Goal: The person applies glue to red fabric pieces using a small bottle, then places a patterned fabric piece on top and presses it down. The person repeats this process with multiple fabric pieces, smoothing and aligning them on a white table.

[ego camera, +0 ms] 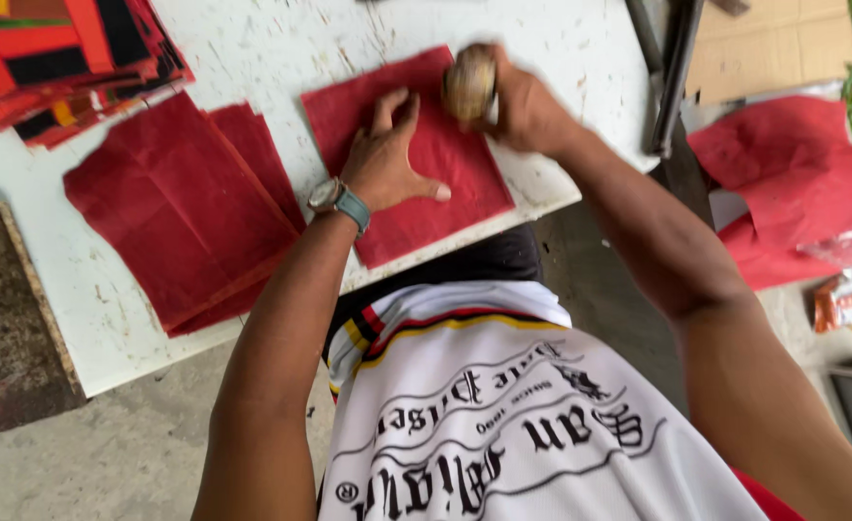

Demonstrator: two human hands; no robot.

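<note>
A red sheet of paper (445, 164) lies on the white table (281, 48) near its front edge. My left hand (387, 154), with a watch on the wrist, presses flat on this sheet, fingers spread. My right hand (518, 101) is closed around a small round tan object (469, 85), blurred, held on the sheet's upper right corner.
A stack of red sheets (180, 207) lies left of the hands. Colourful red, black and yellow pieces (50, 58) pile at the table's far left corner. More red sheets (802, 183), cardboard (769, 43) and a packet (851, 304) lie on the floor at right.
</note>
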